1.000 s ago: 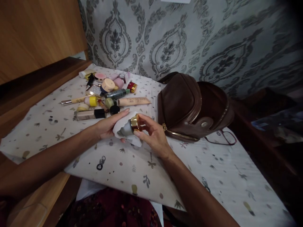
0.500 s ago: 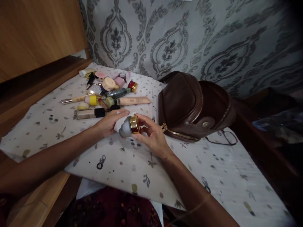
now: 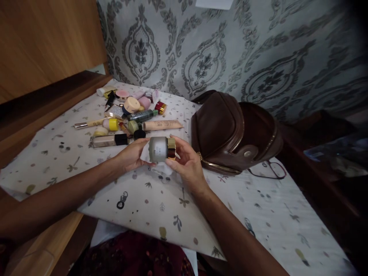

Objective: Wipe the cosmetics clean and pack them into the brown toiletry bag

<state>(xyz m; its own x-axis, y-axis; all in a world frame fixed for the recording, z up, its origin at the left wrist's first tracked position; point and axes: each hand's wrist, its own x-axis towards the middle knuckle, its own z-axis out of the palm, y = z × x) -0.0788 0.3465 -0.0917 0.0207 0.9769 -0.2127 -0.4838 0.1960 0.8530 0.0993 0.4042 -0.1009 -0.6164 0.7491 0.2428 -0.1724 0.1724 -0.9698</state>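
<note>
held between my two hands, above a patterned tablecloth (image 3: 140, 209), is a small frosted jar (image 3: 158, 149) tipped on its side, its gold lid (image 3: 171, 148) facing right. it could slip: my left hand (image 3: 132, 154) seems to steady it through a crumpled white cloth (image 3: 145, 153), and loose fabric on a smooth wall may slide. if the gold lid is not screwed tight — i cannot tell — a tug could part it from the jar and spill whatever is inside. a fall might also knock the black-capped bottle (image 3: 106, 140) lying just beyond my left wrist. my right hand (image 3: 188, 163) pinches the gold lid, thumb on the near side, fingers curled round the far side; my left fingers close on the white cloth at the base, partly hidden. both forearms slant in from the lower corners — elbows wide, hands nearly meeting — with a brown bag (image 3: 217, 128) near my right hand.
</note>
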